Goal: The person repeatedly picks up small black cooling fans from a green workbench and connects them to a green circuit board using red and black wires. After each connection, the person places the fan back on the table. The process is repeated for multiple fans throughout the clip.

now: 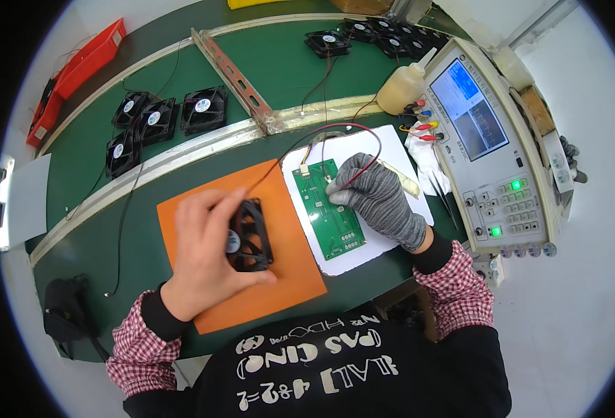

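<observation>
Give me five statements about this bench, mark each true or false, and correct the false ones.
1. The left hand holds a black fan over the orange mat. True.
2. The right hand, in a grey glove, is over the green circuit board. True.
3. The left hand wears a grey glove too. False: it is bare.
4. The green circuit board lies on the orange mat. False: it lies on the white sheet.
5. The test instrument has its screen lit. True.
</observation>
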Demonstrator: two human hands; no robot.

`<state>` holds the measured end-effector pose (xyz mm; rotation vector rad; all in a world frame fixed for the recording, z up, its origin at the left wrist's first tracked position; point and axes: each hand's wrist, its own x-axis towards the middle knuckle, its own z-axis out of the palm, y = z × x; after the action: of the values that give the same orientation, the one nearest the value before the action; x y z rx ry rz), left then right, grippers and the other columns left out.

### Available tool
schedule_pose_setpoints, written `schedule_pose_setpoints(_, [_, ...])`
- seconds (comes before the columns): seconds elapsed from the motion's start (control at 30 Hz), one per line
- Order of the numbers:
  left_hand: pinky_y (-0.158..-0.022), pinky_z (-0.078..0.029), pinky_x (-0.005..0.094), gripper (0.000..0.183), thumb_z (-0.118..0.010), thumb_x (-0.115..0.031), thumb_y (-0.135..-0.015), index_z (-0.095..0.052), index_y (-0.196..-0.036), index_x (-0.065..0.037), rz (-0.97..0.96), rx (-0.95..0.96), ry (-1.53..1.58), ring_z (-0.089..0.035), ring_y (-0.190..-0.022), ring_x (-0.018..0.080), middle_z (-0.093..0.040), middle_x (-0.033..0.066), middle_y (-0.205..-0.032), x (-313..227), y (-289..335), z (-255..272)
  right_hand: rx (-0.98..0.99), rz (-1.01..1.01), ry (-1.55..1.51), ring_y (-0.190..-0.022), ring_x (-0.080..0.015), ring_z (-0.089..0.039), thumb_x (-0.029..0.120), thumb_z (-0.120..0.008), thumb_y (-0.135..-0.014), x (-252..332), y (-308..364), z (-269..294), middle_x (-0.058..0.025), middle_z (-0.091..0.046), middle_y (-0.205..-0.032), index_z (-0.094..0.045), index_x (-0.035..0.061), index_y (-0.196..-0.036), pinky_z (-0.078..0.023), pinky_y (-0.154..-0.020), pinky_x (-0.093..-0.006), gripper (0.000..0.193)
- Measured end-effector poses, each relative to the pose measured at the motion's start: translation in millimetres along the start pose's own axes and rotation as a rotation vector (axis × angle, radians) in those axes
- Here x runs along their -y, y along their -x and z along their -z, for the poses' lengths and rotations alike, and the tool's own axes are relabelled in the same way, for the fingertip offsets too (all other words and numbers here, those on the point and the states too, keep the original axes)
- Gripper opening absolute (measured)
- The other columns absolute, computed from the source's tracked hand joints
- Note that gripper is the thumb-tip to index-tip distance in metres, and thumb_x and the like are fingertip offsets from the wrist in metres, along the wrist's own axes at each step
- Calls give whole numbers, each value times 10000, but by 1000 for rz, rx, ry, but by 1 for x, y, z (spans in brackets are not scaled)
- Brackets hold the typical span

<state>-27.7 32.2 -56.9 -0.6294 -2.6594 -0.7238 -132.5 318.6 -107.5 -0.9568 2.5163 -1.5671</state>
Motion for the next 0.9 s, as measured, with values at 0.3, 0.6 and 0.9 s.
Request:
schedule_pose_setpoints(0.3, [-973,-370,465,1166,-937,-367,-483,-403,-1447,14,37,256,65,-451,-1124,366,-481,168,-1237,6,2,-4,1,262,303,-869,-246,-608,104,-715,-805,-1,-2,2,-59,-641,-918,-693,108,-962,-474,-819,-387,158])
schedule_pose_setpoints(0.6, [-959,-366,457,1152,-937,-333,-487,-399,-1444,14,46,242,20,-453,-1111,349,-496,145,-1205,2,1,-3,125,291,654,-876,-263,-613,128,-671,-781,25,-5,0,-76,-621,-883,-694,71,-956,-508,-772,-401,186])
schedule_pose_setpoints(0.9, [-871,-429,444,826,-851,-429,-659,-536,-1315,-38,-330,-116,-110,-560,-999,300,-590,117,-1191,-24,11,34,59,-9,87,-876,-229,-633,68,-800,-736,0,-7,5,-80,-645,-905,-717,30,-882,-507,-800,-363,172])
